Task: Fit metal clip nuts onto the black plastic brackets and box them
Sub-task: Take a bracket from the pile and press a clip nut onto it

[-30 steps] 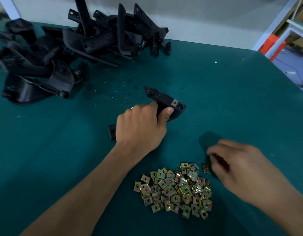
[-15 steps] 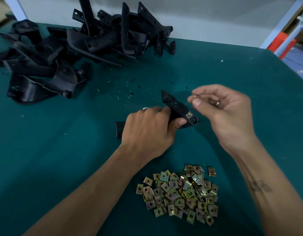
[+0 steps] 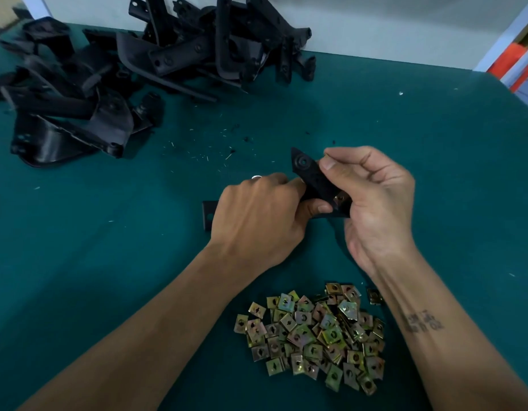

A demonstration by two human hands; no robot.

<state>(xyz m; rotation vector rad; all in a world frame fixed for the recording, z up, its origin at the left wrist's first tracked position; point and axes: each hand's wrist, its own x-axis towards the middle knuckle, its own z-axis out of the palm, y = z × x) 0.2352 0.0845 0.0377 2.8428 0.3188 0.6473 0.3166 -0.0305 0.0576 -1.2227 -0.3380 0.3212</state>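
Note:
My left hand grips a black plastic bracket in the middle of the green table, its far end tilted up. One brass-coloured clip nut sits on the bracket's near end. My right hand is curled against the bracket's right edge, thumb and forefinger pinched together beside it; a clip nut between them is hidden. A loose pile of clip nuts lies on the table near me, between my forearms.
A heap of black plastic brackets fills the far left of the green table, up against a white wall. Small scraps dot the cloth near the heap. An orange object stands beyond the table's right corner.
My right hand rose from the clip nut pile to the bracket's right edge and closed against it. My left hand lifted the bracket's far end slightly.

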